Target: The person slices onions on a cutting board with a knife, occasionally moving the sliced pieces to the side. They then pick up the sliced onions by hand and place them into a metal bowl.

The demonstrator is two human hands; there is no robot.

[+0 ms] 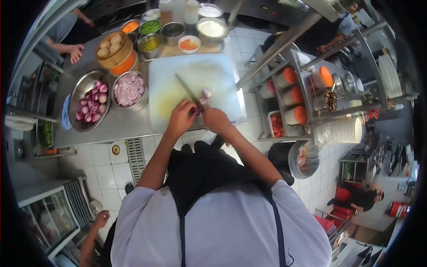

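Note:
On the white cutting board (195, 69), my right hand (216, 120) is closed round the handle of a knife (189, 90), its blade pointing away to the upper left. My left hand (181, 116) is closed on a red onion (194, 111) beside the blade, its fingers partly covering it. Cut pieces of red onion (206, 94) lie just right of the knife. To the left stands a metal pot of sliced onion (129, 89). Farther left, a steel bowl (76, 104) holds several peeled red onions.
Behind the board stand a bamboo steamer (111, 50), a white bowl (189, 44) and several metal containers. A shelf rack (284, 95) and a lined bin (304, 159) are at my right. Other people stand around, one person's hand (76, 53) near the table's left end.

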